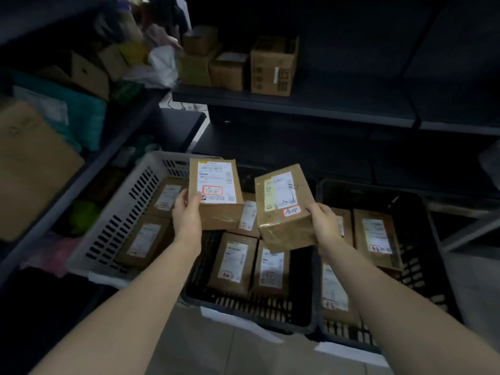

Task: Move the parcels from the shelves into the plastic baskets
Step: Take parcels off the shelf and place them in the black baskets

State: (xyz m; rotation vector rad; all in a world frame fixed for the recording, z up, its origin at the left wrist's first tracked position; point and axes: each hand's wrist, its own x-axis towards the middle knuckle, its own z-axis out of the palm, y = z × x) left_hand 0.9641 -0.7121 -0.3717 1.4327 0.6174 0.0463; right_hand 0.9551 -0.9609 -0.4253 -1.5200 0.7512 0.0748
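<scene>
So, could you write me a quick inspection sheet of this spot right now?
Surface: tiled floor under the baskets.
Job's things: white basket, middle black basket and right black basket hold labelled parcels; boxes sit on the back shelf.
Clutter: bags and cartons crowd the left shelves.
Hands: left hand grips the left parcel, right hand the right parcel, both over the baskets.
Cables: thin dark cable behind the shelf corner.
Surroundings: dim shelving.

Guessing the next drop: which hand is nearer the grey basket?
Left. The left hand is above the grey basket; the right hand is farther right, above the black baskets.
</scene>
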